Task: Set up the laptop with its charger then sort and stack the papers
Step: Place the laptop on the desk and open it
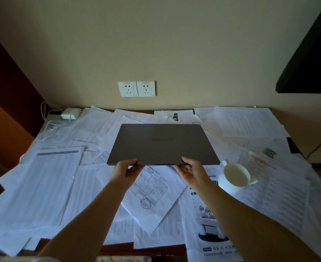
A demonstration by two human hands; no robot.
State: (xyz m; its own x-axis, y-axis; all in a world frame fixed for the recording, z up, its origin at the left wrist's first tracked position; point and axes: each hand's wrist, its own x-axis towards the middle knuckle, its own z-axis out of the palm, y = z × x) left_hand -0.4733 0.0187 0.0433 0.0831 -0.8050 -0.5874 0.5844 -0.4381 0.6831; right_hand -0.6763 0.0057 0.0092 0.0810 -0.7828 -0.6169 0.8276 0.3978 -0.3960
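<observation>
Grey laptop, lid closed, sits over the middle of the worktop, above the scattered papers. I see both hands on its near edge: left hand grasping the edge left of centre, thumb on top, fingers underneath; right hand grasping it right of centre the same way. White charger with its cable lies at the far-left corner by the wall. White mug stands just right of the laptop. Two wall sockets above the worktop.
</observation>
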